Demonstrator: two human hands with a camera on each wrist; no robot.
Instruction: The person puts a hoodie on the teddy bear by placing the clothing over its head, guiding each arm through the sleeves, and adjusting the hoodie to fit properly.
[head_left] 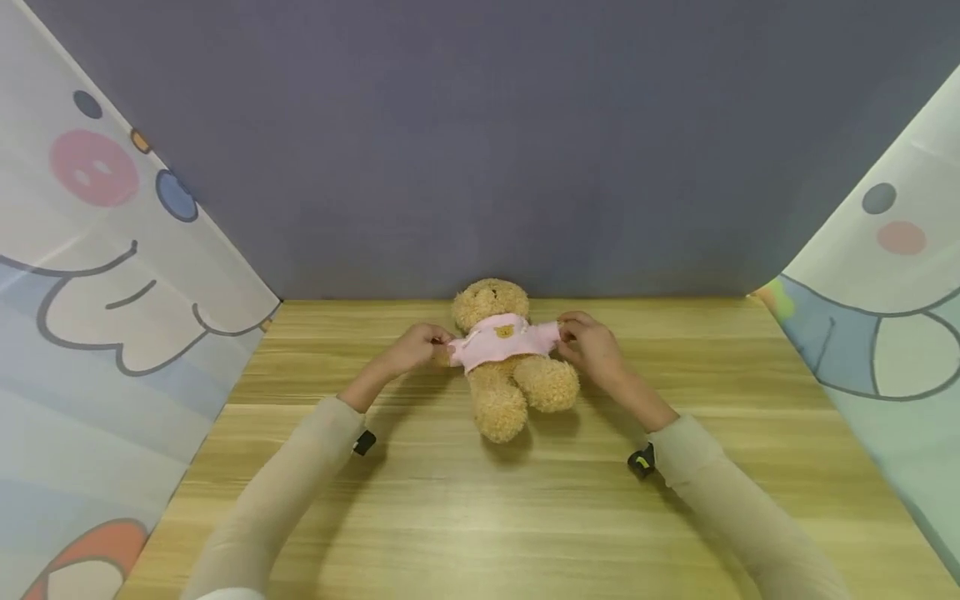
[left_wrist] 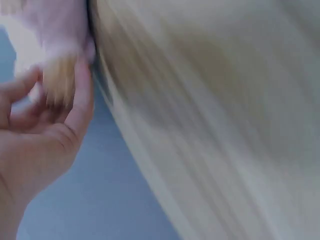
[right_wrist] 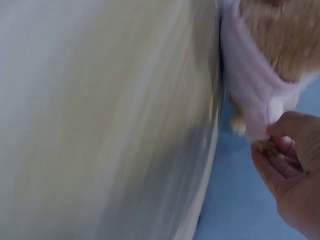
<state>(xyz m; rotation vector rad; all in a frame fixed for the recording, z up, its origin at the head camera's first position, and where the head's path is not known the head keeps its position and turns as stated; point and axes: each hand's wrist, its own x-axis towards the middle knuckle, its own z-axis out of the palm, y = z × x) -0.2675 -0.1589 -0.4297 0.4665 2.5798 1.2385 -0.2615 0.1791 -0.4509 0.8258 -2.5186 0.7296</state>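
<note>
A tan teddy bear (head_left: 501,408) in a pink hoodie (head_left: 487,343) is near the back of the wooden table, head toward the dark back panel, legs toward me. A small bear face decorates the hoodie's chest. My left hand (head_left: 414,348) pinches the paw at one sleeve end; the left wrist view shows thumb and fingers about the furry paw (left_wrist: 60,80). On the other side my right hand (head_left: 596,350) grips the opposite arm, and in the right wrist view the fingers hold the pink cuff (right_wrist: 260,120) and paw tip. Both wrist views are blurred.
The wooden table (head_left: 480,517) runs back to a dark grey panel (head_left: 480,150). Cartoon-printed sheets stand at the left (head_left: 97,250) and right (head_left: 892,317). Small black devices show at the left wrist (head_left: 364,442) and right wrist (head_left: 641,461).
</note>
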